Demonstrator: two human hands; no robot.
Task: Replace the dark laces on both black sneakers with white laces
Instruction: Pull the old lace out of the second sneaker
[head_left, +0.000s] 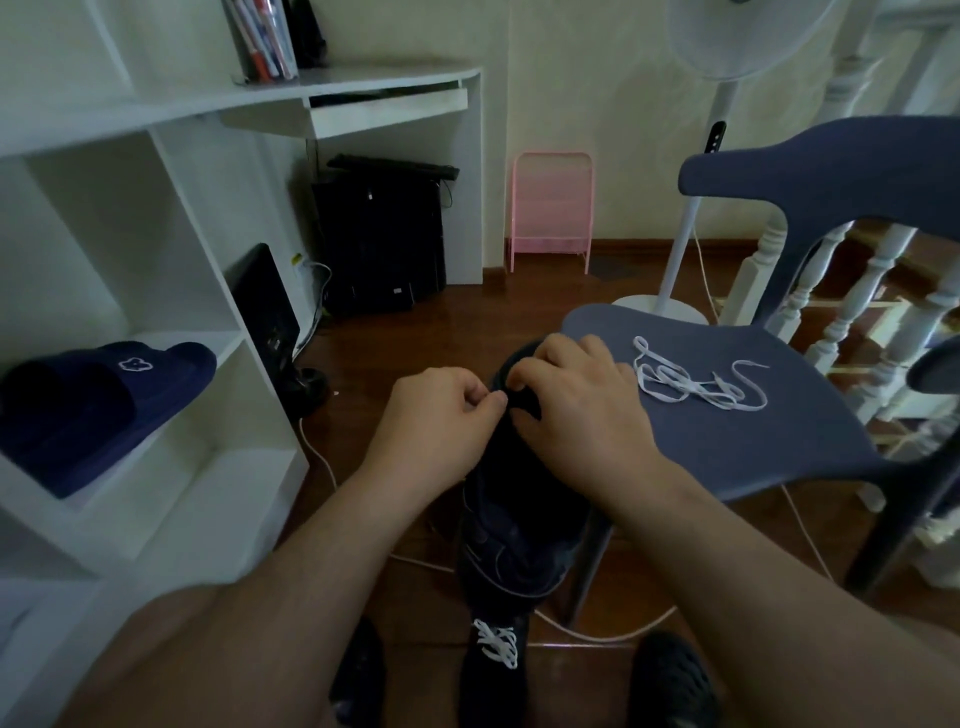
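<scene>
Nearest the viewer, below both grips, a black sneaker already threaded with a white lace (497, 643) is seen on the floor, set aside, it is judged, as the finished one of the pair. Above it the second black sneaker (519, 519) is held up between the forearms, toe pointing away, probably so that its eyelets face the eyes. The left hand (441, 415) is curled, with thumb and forefinger pinched together on something dark at the toe end, likely the dark lace, though the lace itself cannot be made out. The right hand (576, 405) is laid over the toe with fingers bent round it, apparently to steady it. Just right of the right grip, the loose white laces (696, 382) lie in a tangle on the seat of a blue chair (753, 447), kept within easy reach. Open floor lies beyond the grips; a white shelf unit (171, 291) closes in the left side.
</scene>
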